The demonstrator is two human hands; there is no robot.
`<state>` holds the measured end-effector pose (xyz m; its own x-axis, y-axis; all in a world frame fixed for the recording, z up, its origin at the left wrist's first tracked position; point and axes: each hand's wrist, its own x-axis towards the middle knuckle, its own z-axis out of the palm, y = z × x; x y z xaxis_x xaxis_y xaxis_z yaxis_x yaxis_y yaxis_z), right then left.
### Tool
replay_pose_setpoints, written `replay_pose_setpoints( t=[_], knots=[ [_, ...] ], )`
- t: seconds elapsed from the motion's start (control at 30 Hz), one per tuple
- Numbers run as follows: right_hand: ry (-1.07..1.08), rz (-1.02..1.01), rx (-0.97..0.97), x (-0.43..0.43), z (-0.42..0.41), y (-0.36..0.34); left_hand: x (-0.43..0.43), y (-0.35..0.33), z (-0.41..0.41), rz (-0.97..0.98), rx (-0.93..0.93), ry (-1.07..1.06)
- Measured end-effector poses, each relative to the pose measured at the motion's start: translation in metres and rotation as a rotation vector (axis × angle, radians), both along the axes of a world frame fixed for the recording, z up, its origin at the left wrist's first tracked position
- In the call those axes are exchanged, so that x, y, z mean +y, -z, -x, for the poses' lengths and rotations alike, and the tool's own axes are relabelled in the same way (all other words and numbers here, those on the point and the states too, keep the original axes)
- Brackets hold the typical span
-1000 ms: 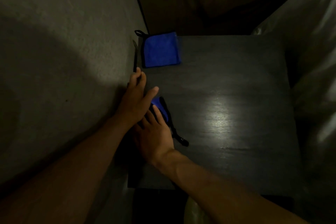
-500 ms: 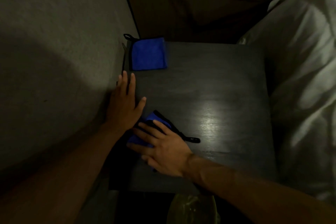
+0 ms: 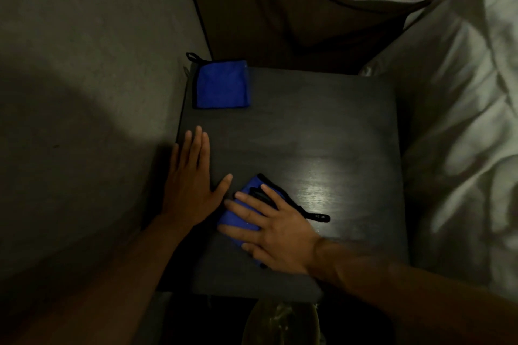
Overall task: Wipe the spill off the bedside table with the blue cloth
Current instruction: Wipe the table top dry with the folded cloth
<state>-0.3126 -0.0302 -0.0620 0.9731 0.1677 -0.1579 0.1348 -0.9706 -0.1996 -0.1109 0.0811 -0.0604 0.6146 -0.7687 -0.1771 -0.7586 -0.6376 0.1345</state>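
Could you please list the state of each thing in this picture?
Blue cloth: flat under the right hand.
Second blue cloth: folded, untouched, far left corner.
Right hand: open, pressing the cloth.
Left hand: open, flat on the bedside table.

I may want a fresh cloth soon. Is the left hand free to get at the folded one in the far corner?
Probably yes: the left hand lies flat and empty on the table, with bare tabletop between it and the folded cloth.
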Motion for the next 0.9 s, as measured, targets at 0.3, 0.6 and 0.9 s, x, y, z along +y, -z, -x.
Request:
replay_pose_setpoints(
  t=[0.3,0.6,0.9],
  knots=[
    [0.021,0.044,0.071,-0.029,0.033,0.001,-0.004,-0.001,0.003,-0.038,-0.030,-0.030],
    [0.065,0.101,0.085,-0.062,0.076,-0.003,-0.006,0.002,0.004,-0.061,-0.033,-0.022],
    [0.249,0.196,0.177,-0.088,0.127,-0.010,-0.006,0.002,0.004,-0.072,-0.044,-0.007]
  ],
)
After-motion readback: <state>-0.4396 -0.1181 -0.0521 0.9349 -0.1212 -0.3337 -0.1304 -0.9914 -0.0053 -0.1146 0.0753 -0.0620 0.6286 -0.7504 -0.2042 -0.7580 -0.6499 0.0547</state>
